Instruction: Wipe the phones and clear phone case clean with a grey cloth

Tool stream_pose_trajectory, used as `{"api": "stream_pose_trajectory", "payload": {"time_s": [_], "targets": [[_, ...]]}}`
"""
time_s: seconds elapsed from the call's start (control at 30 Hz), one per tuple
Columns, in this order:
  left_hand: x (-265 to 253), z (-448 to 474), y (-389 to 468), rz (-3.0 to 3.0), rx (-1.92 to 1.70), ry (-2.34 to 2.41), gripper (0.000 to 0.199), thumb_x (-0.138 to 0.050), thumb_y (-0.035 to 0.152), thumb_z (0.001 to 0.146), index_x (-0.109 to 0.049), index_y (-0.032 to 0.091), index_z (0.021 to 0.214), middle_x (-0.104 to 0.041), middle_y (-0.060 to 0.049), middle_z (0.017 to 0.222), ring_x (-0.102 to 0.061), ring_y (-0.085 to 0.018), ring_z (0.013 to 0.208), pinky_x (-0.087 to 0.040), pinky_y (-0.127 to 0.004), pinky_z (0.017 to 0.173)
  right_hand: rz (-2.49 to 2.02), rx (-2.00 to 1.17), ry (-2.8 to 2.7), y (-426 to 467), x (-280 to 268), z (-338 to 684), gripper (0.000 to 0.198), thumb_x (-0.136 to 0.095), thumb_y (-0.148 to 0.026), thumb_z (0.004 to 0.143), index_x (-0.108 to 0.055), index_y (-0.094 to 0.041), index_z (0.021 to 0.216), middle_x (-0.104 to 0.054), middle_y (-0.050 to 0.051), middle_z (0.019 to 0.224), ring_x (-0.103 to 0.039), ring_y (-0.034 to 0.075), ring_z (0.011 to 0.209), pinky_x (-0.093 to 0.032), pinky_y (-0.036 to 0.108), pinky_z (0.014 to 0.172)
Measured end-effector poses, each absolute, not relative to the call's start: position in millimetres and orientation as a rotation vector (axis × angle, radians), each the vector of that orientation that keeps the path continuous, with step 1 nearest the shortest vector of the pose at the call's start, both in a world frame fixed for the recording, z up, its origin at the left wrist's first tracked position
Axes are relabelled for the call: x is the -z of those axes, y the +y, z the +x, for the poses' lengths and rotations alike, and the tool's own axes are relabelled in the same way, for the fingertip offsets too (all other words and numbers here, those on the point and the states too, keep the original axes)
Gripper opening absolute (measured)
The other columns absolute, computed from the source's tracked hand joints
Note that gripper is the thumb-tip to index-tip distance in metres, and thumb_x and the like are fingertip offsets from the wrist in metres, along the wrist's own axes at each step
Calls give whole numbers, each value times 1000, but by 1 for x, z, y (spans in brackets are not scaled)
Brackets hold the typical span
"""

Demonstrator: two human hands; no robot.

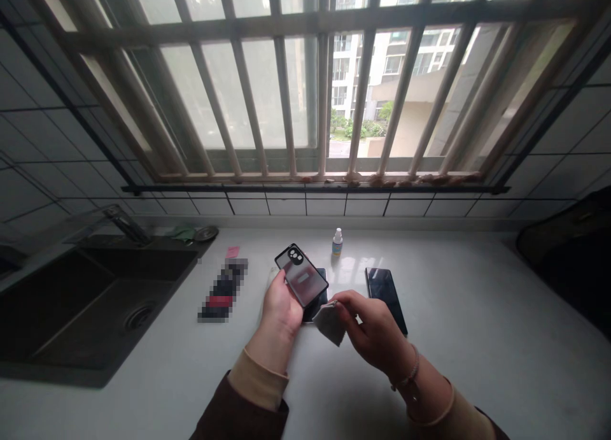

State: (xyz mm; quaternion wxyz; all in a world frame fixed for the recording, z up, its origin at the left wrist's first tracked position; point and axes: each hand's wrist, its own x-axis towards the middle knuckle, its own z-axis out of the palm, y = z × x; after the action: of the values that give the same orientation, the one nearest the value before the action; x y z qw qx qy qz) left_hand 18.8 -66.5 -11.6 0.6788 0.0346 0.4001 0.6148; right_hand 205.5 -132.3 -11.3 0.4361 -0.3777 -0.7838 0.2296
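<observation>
My left hand [282, 307] is closed around a phone case [302, 277] with a black rim, a see-through back and camera cut-outs at its top. The case is held tilted above the counter. Between the thumb and fingers of my right hand [367, 328] hangs a small grey cloth [330, 323], just below the case's lower right corner. Partly hidden under the case and the cloth lies a dark phone-like slab [315, 307]. Right of my right hand, a black phone [386, 295] rests flat on the counter.
A small white spray bottle [337, 243] stands behind the case. On the left are a pixelated dark item [224, 291], a pink slip [232, 252] and a sink [90, 365] with a faucet [126, 225]. A dark bag-like object [568, 249] sits far right. A barred window is behind the counter [477, 300].
</observation>
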Motion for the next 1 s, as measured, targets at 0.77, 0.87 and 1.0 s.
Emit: {"api": "stream_pose_trajectory", "payload": {"time_s": [0.77,0.87,1.0], "targets": [[-10,28,-98,394,-890,575,62,-38,58,108,-67,11,136,-72,-24,126,-75,-35,102,-62,-60,90,-1012,-922,-780,-107,18,217,37,-64,-56,101,-67,-21,111,-76,7,99,-74,21,89,-64,36,81],[-9,27,-101,456,-742,506,61,-37,57,108,-60,15,146,-72,-24,123,-75,-34,98,-63,-56,83,-1149,-772,-795,-100,25,226,39,-65,-58,100,-67,-22,113,-76,5,99,-74,21,89,-63,32,79],[-6,26,-105,480,-453,369,62,-32,57,108,-56,16,149,-73,-26,118,-75,-35,97,-62,-51,80,-1057,-926,-691,-93,26,224,39,-70,-60,95,-66,-23,110,-76,1,89,-71,17,72,-60,27,64]]}}
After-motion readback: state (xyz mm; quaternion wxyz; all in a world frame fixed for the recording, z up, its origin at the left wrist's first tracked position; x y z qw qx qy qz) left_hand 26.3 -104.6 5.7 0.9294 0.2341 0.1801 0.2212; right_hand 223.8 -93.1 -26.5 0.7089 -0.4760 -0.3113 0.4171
